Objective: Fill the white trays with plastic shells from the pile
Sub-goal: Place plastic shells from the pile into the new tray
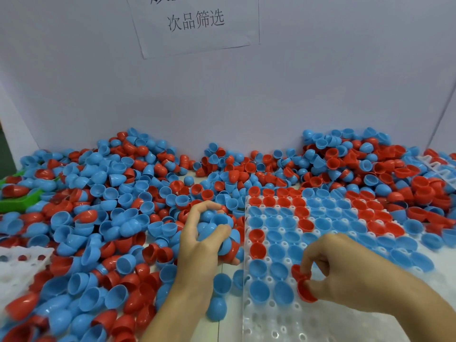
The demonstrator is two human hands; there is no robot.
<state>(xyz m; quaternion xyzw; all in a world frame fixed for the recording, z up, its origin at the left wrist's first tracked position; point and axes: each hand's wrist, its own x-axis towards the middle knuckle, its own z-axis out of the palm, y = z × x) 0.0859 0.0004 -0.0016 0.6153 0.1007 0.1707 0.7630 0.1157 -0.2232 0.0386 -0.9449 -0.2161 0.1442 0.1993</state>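
While the left hand [207, 233] cradles a fistful of blue and red shells [222, 230] beside the pile [98, 206], the right hand [345, 275] pinches a red shell [304, 287] in curled fingers [308, 261] over the part-filled tray [271, 314]. A crowded left grip could spill shells; a tilted drop could miss its empty pocket.

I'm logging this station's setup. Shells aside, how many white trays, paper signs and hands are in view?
White trays: 3
Paper signs: 1
Hands: 2 (left hand grips shells, right hand pinches a red shell)
Total: 6
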